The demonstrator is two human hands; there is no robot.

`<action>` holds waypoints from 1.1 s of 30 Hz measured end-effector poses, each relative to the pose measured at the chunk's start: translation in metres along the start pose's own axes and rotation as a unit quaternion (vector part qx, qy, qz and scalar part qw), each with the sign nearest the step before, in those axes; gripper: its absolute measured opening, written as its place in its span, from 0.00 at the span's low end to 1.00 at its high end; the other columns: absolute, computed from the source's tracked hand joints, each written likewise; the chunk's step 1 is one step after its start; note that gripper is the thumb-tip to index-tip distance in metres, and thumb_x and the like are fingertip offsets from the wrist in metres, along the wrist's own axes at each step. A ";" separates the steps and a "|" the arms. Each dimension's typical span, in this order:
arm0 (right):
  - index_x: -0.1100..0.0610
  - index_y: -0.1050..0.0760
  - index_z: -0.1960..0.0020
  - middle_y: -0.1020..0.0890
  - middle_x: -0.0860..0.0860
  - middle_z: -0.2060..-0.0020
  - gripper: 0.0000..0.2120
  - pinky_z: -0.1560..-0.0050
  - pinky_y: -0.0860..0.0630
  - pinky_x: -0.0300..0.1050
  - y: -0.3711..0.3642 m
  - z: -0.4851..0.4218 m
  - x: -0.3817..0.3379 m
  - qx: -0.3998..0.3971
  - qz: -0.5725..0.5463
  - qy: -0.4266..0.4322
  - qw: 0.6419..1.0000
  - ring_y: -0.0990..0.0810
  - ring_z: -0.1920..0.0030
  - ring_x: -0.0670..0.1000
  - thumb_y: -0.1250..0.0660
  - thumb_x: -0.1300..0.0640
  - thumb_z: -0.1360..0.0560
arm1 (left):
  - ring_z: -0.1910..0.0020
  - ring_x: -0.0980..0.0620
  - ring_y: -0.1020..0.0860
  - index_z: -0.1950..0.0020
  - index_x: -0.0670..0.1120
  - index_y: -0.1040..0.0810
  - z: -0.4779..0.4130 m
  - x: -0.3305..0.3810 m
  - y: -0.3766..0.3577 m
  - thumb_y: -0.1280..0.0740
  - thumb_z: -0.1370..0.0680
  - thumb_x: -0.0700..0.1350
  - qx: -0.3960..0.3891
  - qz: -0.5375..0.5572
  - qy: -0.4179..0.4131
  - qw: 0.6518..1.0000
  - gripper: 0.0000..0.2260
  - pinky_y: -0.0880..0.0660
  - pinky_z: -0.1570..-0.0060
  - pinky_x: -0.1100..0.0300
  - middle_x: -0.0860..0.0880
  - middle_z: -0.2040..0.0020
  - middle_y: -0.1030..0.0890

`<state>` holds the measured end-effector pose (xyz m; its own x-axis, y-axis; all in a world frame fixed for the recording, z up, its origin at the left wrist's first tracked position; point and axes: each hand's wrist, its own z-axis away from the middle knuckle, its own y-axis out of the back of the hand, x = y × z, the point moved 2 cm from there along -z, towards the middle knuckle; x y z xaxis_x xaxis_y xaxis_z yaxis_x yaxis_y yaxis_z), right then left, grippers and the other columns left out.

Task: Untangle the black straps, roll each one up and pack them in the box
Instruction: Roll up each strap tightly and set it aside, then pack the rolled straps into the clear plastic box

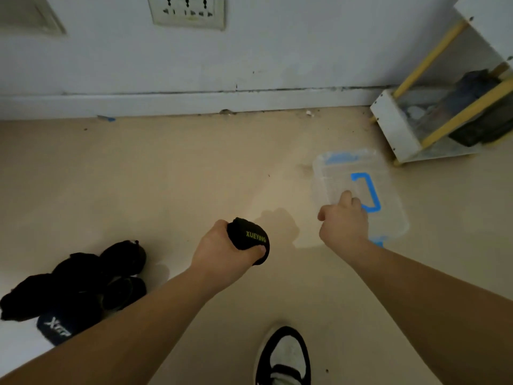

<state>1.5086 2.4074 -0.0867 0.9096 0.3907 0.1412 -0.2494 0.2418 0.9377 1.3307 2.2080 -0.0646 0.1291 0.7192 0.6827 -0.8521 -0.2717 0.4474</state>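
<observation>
**Rolled strap in hand, lid still to come off**

The left hand (224,245) is clenched around a rolled strap (248,240), a tight black bundle with yellow-green lettering on its outer turn. The fingers wrap it all the way round, most likely so the roll cannot spring open before it is packed. It is held above the bare floor (166,176), just left of centre in the view.

At about two o'clock from that hand sits the box (388,207), clear plastic with a blue handle (369,190) on its lid and blue clips at the near and far ends. It looks closed. The right hand (342,220) rests on the lid by the handle, fingers curled loosely; whether its grip has actually closed on the handle cannot be told from here. The reach reads as getting ready to open the box so the roll can go in.

At eight o'clock from the left hand, well apart from the box, lies a pile of black straps (83,282), with a dark blue piece showing white letters at its near edge. Some look already bundled, others are too dark to judge. A shoe (286,357) shows at six o'clock, and a white rack (397,126) stands by the wall at two o'clock, beyond the box.
</observation>
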 end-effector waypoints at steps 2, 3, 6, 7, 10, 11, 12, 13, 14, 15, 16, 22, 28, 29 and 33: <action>0.47 0.14 0.44 0.33 0.55 0.39 0.14 0.46 0.26 0.49 0.003 0.012 -0.025 -0.008 -0.068 0.021 0.997 0.31 0.38 0.59 0.32 0.62 0.22 | 0.50 0.50 0.21 0.40 0.51 0.29 -0.002 -0.017 0.011 0.23 0.27 0.56 -0.003 -0.131 -0.012 0.991 0.23 0.21 0.54 0.54 0.54 0.48 0.23; 0.47 0.14 0.44 0.33 0.54 0.40 0.13 0.51 0.27 0.49 0.004 0.022 -0.041 -0.012 -0.094 0.037 0.995 0.31 0.38 0.58 0.32 0.61 0.21 | 0.48 0.48 0.21 0.40 0.51 0.31 -0.002 -0.028 0.017 0.25 0.27 0.56 -0.004 -0.216 -0.024 0.976 0.22 0.20 0.53 0.52 0.52 0.46 0.24; 0.45 0.15 0.42 0.34 0.53 0.40 0.12 0.54 0.30 0.47 0.003 0.059 -0.096 -0.024 -0.139 0.114 0.983 0.31 0.38 0.57 0.33 0.58 0.20 | 0.43 0.45 0.23 0.37 0.51 0.33 0.007 -0.067 0.033 0.28 0.24 0.52 -0.011 -0.412 -0.043 0.910 0.20 0.21 0.50 0.50 0.49 0.41 0.26; 0.44 0.15 0.41 0.34 0.52 0.40 0.13 0.54 0.29 0.47 0.002 0.071 -0.113 -0.030 -0.147 0.138 0.979 0.31 0.38 0.57 0.33 0.57 0.19 | 0.41 0.44 0.24 0.36 0.51 0.32 0.011 -0.081 0.037 0.28 0.23 0.51 -0.016 -0.459 -0.042 0.887 0.20 0.23 0.48 0.50 0.48 0.39 0.25; 0.43 0.16 0.37 0.34 0.52 0.36 0.15 0.53 0.30 0.47 -0.003 0.103 -0.156 -0.048 -0.139 0.190 0.971 0.32 0.35 0.57 0.34 0.56 0.18 | 0.37 0.44 0.26 0.32 0.51 0.30 0.023 -0.120 0.043 0.30 0.21 0.49 -0.026 -0.547 -0.027 0.837 0.19 0.28 0.39 0.50 0.48 0.38 0.23; 0.42 0.17 0.34 0.34 0.52 0.36 0.15 0.52 0.29 0.47 -0.005 0.111 -0.166 -0.056 -0.135 0.205 0.968 0.33 0.35 0.57 0.34 0.55 0.18 | 0.36 0.44 0.26 0.32 0.51 0.29 0.027 -0.131 0.044 0.30 0.20 0.49 -0.023 -0.552 -0.019 0.833 0.18 0.29 0.38 0.50 0.48 0.38 0.22; 0.42 0.18 0.32 0.34 0.52 0.36 0.16 0.50 0.28 0.48 -0.006 0.118 -0.175 -0.066 -0.138 0.219 0.964 0.32 0.35 0.57 0.33 0.53 0.17 | 0.36 0.44 0.26 0.32 0.51 0.29 0.031 -0.139 0.045 0.32 0.20 0.50 -0.014 -0.547 -0.012 0.837 0.18 0.30 0.39 0.51 0.47 0.38 0.22; 0.41 0.20 0.30 0.34 0.52 0.37 0.16 0.48 0.26 0.48 -0.007 0.124 -0.181 -0.074 -0.149 0.233 0.958 0.31 0.35 0.56 0.33 0.51 0.17 | 0.36 0.43 0.26 0.31 0.51 0.29 0.033 -0.146 0.045 0.32 0.20 0.50 -0.003 -0.538 -0.009 0.843 0.17 0.30 0.40 0.51 0.47 0.37 0.22; 0.40 0.21 0.29 0.33 0.51 0.38 0.18 0.46 0.24 0.49 -0.008 0.128 -0.186 -0.083 -0.166 0.244 0.952 0.30 0.36 0.56 0.32 0.50 0.17 | 0.36 0.43 0.26 0.31 0.51 0.29 0.034 -0.150 0.046 0.33 0.20 0.50 0.003 -0.531 -0.008 0.848 0.18 0.29 0.41 0.51 0.46 0.37 0.22; 0.40 0.21 0.28 0.32 0.51 0.39 0.19 0.43 0.23 0.50 -0.008 0.131 -0.190 -0.095 -0.188 0.252 0.945 0.28 0.38 0.55 0.31 0.49 0.18 | 0.36 0.43 0.27 0.31 0.51 0.29 0.035 -0.152 0.047 0.33 0.20 0.51 0.006 -0.528 -0.012 0.849 0.18 0.30 0.41 0.51 0.46 0.36 0.23; 0.41 0.22 0.27 0.31 0.50 0.40 0.20 0.41 0.23 0.50 -0.008 0.132 -0.191 -0.105 -0.221 0.254 0.936 0.25 0.39 0.54 0.30 0.50 0.18 | 0.36 0.44 0.27 0.31 0.50 0.29 0.035 -0.152 0.048 0.32 0.20 0.53 0.004 -0.529 -0.017 0.848 0.20 0.30 0.41 0.51 0.47 0.36 0.23; 0.48 0.31 0.20 0.29 0.55 0.27 0.28 0.27 0.31 0.52 0.010 0.095 -0.160 0.004 -0.260 0.134 0.956 0.28 0.28 0.59 0.32 0.49 0.18 | 0.31 0.43 0.32 0.26 0.49 0.32 0.031 -0.130 0.058 0.34 0.25 0.68 -0.023 -0.484 -0.008 0.875 0.34 0.32 0.33 0.48 0.47 0.31 0.28; 0.63 0.31 0.23 0.25 0.62 0.27 0.27 0.30 0.29 0.52 -0.009 0.068 -0.124 -0.112 -0.387 -0.116 0.908 0.24 0.30 0.65 0.34 0.49 0.17 | 0.33 0.41 0.27 0.31 0.48 0.25 0.016 -0.082 0.042 0.33 0.26 0.51 -0.007 -0.166 0.042 0.985 0.23 0.26 0.34 0.51 0.46 0.35 0.23; 0.64 0.28 0.26 0.23 0.62 0.30 0.24 0.33 0.28 0.51 -0.013 0.069 -0.123 -0.105 -0.416 -0.126 0.894 0.22 0.33 0.64 0.34 0.51 0.17 | 0.41 0.43 0.22 0.40 0.47 0.21 0.013 -0.078 0.038 0.32 0.26 0.48 0.024 -0.043 0.067 0.996 0.15 0.22 0.44 0.57 0.47 0.43 0.20; 0.60 0.24 0.28 0.23 0.58 0.30 0.22 0.36 0.27 0.47 -0.021 0.079 -0.118 -0.070 -0.519 -0.159 0.837 0.20 0.41 0.59 0.31 0.51 0.18 | 0.56 0.48 0.20 0.50 0.45 0.22 0.010 -0.062 0.028 0.33 0.24 0.45 0.113 0.174 0.115 0.971 0.05 0.22 0.62 0.63 0.46 0.49 0.19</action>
<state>1.4330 2.2867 -0.0979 0.6972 -0.3446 -0.6286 0.7139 0.4142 0.5646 1.3040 2.1493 -0.0886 -0.2860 0.6746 0.6805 -0.6877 -0.6390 0.3446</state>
